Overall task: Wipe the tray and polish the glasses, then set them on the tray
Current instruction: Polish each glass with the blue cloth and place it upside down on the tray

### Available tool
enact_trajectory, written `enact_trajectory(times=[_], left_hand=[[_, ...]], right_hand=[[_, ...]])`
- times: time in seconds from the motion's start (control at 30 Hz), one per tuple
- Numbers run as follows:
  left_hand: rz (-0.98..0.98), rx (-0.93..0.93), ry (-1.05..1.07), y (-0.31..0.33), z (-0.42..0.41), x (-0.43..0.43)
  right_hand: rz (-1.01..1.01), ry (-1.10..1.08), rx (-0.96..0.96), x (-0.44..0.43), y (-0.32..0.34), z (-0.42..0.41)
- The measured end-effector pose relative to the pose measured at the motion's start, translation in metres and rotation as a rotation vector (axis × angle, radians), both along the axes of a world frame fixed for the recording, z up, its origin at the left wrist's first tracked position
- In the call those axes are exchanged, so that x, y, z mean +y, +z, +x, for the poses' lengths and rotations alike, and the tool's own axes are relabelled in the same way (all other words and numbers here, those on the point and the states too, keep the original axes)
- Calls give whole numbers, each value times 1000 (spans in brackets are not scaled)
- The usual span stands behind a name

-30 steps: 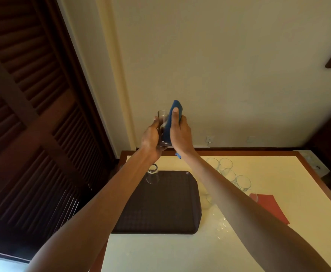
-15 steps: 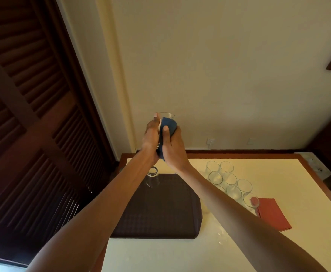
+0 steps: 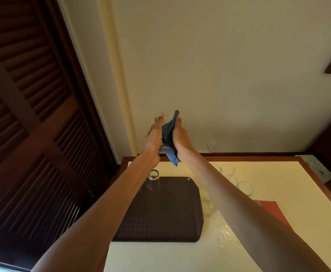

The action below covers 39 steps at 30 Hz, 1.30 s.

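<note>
Raised in front of the wall, a clear glass (image 3: 165, 119) sits between both hands. My left hand (image 3: 154, 135) grips its left side. My right hand (image 3: 180, 137) holds a blue cloth (image 3: 169, 142) against the glass, and the cloth's corner hangs below the hands. Below on the table lies the dark tray (image 3: 160, 211), with one glass (image 3: 153, 179) standing at its far left corner. Several more clear glasses (image 3: 245, 188) stand on the table to the right of the tray, partly hidden by my right forearm.
A red cloth (image 3: 274, 210) lies on the cream table (image 3: 302, 185) at the right. Dark louvred doors (image 3: 33, 124) fill the left side. The wall with two sockets (image 3: 211, 143) stands right behind the table.
The blue cloth and my right hand slid down the glass half a second ago and are now back up at its rim. The view has tilted slightly.
</note>
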<state>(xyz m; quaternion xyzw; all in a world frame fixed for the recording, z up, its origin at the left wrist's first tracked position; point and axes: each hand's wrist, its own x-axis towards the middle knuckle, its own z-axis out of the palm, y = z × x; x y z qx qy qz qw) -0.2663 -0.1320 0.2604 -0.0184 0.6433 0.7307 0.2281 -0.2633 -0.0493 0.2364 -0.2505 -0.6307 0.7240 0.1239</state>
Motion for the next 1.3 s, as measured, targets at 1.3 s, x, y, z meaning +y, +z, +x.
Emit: enact_trajectory(times=[1.3], left_hand=[[138, 43, 44, 13, 7, -18]], right_hand=[[559, -122, 292, -27, 33, 30]])
